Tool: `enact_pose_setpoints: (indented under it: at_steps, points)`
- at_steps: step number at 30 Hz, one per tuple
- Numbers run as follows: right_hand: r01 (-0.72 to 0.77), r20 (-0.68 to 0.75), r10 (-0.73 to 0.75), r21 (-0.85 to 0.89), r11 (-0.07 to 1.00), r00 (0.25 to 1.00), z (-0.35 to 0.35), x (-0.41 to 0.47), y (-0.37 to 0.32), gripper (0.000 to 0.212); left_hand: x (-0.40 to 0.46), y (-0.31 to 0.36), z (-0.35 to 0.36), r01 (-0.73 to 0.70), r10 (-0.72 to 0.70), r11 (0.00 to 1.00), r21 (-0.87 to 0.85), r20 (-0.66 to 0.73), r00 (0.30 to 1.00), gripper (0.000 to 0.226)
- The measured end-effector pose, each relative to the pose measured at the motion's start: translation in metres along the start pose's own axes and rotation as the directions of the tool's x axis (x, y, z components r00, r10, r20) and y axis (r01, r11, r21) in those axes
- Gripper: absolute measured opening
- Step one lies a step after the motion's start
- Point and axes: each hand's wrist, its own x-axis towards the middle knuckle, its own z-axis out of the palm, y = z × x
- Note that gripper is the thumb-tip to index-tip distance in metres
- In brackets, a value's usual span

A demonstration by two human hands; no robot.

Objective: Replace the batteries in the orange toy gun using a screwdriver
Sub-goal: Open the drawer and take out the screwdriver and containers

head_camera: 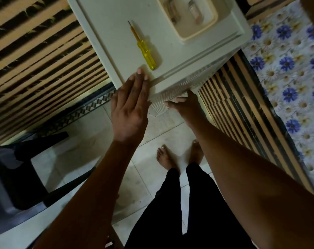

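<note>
Bare forearms without sleeves, black trousers [172,209], bare feet [166,159], no rings or watch visible

Screwdriver [144,47]: clear glossy yellow plastic; stool [106,33]: matt white plastic.

Both hands [130,106] on white stool [107,29], screwdriver [143,47] beside.

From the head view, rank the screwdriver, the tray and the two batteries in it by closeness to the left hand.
1. Screwdriver, just beyond the left hand, whose fingertips rest flat on the table's near edge.
2. Tray, farther back to the right.
3. The two batteries inside it; too close to call.
</note>
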Motion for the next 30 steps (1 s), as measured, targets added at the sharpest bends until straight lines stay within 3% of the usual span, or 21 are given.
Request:
enact_pose_setpoints:
  at_steps: [4,7,14,17,20,25,27,30]
  points:
    - [0.021,0.017,-0.022,0.049,0.999,1.000,0.005,-0.013,0.001,0.123,0.003,-0.009,-0.004,-0.092,0.092,0.996,0.013,0.017,0.996,0.051]
    - [0.046,0.014,-0.045,-0.024,0.999,0.999,0.007,-0.026,0.002,0.105,0.004,-0.011,-0.009,-0.097,0.098,0.995,-0.015,0.084,0.992,0.056]
    - [0.153,-0.117,-0.149,0.023,0.988,0.982,-0.026,-0.098,-0.038,0.032,0.023,-0.002,-0.043,0.189,-0.076,0.940,-0.283,0.366,0.927,0.064]
    - [0.233,-0.218,-0.227,0.006,0.972,0.949,-0.045,-0.129,-0.071,0.022,0.033,0.001,-0.054,0.317,-0.165,0.885,-0.341,0.407,0.898,0.055]
    - [0.383,-0.325,-0.390,-0.088,0.919,0.861,-0.059,-0.134,-0.098,0.015,0.048,0.006,-0.056,0.452,-0.282,0.808,-0.379,0.425,0.860,0.047]
    - [0.502,-0.383,-0.553,-0.234,0.833,0.740,-0.079,-0.117,-0.146,0.023,0.088,0.018,-0.058,0.679,-0.507,0.636,-0.366,0.466,0.725,0.028]
    - [0.509,-0.396,-0.584,-0.288,0.812,0.708,-0.083,-0.098,-0.163,0.036,0.110,0.021,-0.052,0.736,-0.584,0.613,-0.286,0.464,0.666,0.036]
    - [0.414,-0.376,-0.521,-0.331,0.848,0.766,-0.086,-0.067,-0.185,0.055,0.135,0.027,-0.045,0.801,-0.663,0.576,-0.167,0.477,0.577,0.051]
